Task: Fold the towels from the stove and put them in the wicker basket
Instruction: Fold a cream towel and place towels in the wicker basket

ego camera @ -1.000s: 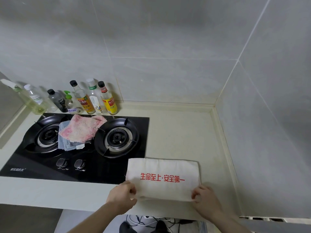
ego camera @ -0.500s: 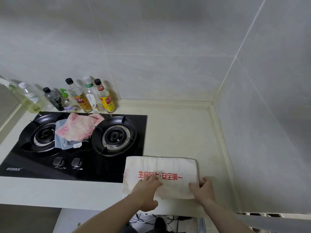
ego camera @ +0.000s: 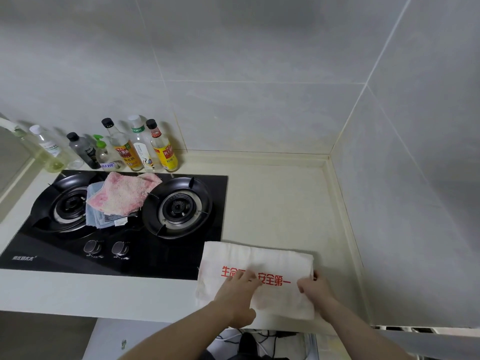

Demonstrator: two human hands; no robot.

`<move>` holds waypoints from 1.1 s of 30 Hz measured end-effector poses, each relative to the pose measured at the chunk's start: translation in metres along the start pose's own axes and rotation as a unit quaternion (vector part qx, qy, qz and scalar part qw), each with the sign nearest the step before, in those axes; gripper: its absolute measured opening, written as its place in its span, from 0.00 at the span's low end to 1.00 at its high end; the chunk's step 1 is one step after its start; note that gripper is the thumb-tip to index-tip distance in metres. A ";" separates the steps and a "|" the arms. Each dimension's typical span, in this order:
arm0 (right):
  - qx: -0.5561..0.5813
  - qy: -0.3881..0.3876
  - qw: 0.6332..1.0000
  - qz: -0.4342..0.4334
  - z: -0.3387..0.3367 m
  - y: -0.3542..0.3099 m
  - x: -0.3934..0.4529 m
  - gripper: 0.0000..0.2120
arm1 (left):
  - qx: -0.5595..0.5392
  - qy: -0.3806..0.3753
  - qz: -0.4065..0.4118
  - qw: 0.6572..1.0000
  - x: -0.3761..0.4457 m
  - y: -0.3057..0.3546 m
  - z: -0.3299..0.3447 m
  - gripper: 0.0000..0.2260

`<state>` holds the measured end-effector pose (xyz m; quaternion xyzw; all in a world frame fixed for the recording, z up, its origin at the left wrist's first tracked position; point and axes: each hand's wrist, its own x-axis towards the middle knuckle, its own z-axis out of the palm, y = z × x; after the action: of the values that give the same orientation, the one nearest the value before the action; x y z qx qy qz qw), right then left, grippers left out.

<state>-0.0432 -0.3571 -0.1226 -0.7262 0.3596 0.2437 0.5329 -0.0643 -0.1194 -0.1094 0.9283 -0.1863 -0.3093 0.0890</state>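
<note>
In the head view a white towel (ego camera: 255, 276) with red print lies folded on the desk (ego camera: 280, 203) just right of the stove (ego camera: 155, 255), its near edge at the desk's front. The left hand (ego camera: 237, 294) lies flat on it with fingers straight over the print, and the right hand (ego camera: 315, 288) rests released at its right edge. A pink towel (ego camera: 122, 192) lies over a blue towel (ego camera: 94, 213) between the burners, with bottles (ego camera: 124, 148) behind along the wall.

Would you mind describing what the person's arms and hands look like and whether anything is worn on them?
Both forearms are bare as far as the frame shows, with no sleeves visible. The left hand and right hand show no gloves, watch or bracelets; rings cannot be made out.
</note>
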 end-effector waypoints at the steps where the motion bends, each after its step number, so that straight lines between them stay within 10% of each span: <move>1: 0.010 -0.008 1.000 0.004 -0.003 0.002 0.000 0.17 | -0.010 0.005 -0.006 1.000 0.000 0.002 0.001 0.34; 10: 0.073 -0.036 0.997 -0.007 -0.025 -0.005 0.004 0.16 | -0.026 -0.119 0.038 0.992 0.003 0.007 0.003 0.39; 21: -0.034 -0.063 0.988 -0.139 0.010 -0.053 -0.052 0.12 | -0.308 0.198 -0.194 0.910 -0.014 -0.034 0.020 0.22; 33: -0.176 -0.200 0.951 -0.155 0.116 -0.057 -0.058 0.18 | -0.522 0.101 -0.233 0.814 -0.038 -0.080 0.033 0.22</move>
<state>-0.0316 -0.2217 -0.0816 -0.7918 0.0803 0.3575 0.4887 -0.0890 -0.0329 -0.1369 0.7839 0.2355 -0.2762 0.5037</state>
